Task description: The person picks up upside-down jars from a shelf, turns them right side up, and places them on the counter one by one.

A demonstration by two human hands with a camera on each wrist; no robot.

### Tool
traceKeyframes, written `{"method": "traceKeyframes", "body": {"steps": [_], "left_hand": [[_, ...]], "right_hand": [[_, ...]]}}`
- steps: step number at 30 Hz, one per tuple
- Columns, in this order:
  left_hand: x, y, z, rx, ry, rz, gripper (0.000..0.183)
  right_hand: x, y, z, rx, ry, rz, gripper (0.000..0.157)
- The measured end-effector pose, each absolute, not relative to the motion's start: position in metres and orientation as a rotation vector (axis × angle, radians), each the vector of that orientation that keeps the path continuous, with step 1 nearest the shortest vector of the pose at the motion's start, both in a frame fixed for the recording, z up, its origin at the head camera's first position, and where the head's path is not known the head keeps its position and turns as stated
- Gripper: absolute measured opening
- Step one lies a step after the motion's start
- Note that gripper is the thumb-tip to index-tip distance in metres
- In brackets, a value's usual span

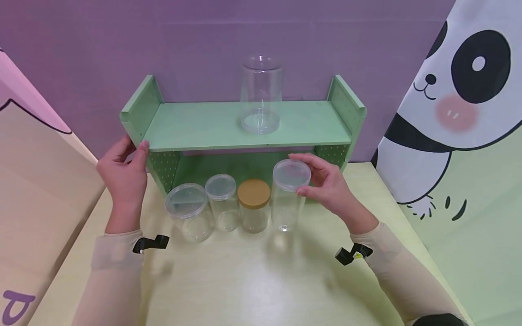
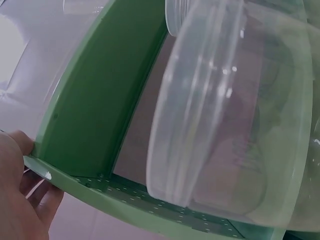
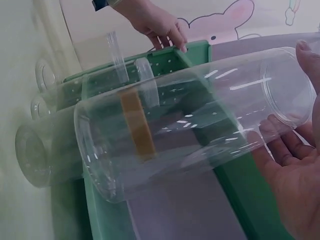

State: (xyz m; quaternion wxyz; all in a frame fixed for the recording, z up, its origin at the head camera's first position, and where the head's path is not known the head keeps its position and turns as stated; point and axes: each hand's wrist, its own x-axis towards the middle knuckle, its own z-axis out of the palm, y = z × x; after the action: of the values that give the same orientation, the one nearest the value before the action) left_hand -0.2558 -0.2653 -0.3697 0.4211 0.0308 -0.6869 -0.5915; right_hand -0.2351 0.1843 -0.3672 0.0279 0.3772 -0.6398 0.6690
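Note:
My right hand [image 1: 326,183] holds a tall clear jar [image 1: 285,208] near its translucent lid, thumb in front and fingers around the far side. In the right wrist view this tall jar [image 3: 195,120] is tilted by the camera angle, and its base sits off the table. My left hand [image 1: 124,170] grips the left side panel of a green two-tier shelf [image 1: 195,124], thumb at the front edge. In the left wrist view, that hand [image 2: 22,185] wraps the panel's edge. To the tall jar's left stand a jar with a tan lid [image 1: 254,194] and two clear-lidded jars [image 1: 220,188].
An upright clear container [image 1: 261,90] stands on the shelf's upper board. The widest lidded jar [image 1: 187,201] is at the left end of the row, close before the lower tier. A purple backdrop [image 1: 195,50] rises behind the shelf, and a panda-print panel [image 1: 473,149] stands right.

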Motion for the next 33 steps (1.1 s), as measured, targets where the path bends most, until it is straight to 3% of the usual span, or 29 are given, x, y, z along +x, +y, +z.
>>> {"method": "traceKeyframes", "body": {"steps": [11, 17, 33], "left_hand": [[-0.256, -0.265, -0.373, 0.011, -1.702, -1.490, 0.031], [-0.256, -0.266, -0.374, 0.018, -1.685, -1.497, 0.031], [-0.256, -0.266, -0.375, 0.029, -1.722, -1.465, 0.028]], "right_hand": [[-0.250, 0.190, -0.390, 0.920, -2.010, 2.100, 0.083], [-0.257, 0.189, -0.408, 0.816, -2.112, 2.071, 0.071], [-0.266, 0.182, -0.440, 0.770, -2.270, 2.011, 0.067]]}}
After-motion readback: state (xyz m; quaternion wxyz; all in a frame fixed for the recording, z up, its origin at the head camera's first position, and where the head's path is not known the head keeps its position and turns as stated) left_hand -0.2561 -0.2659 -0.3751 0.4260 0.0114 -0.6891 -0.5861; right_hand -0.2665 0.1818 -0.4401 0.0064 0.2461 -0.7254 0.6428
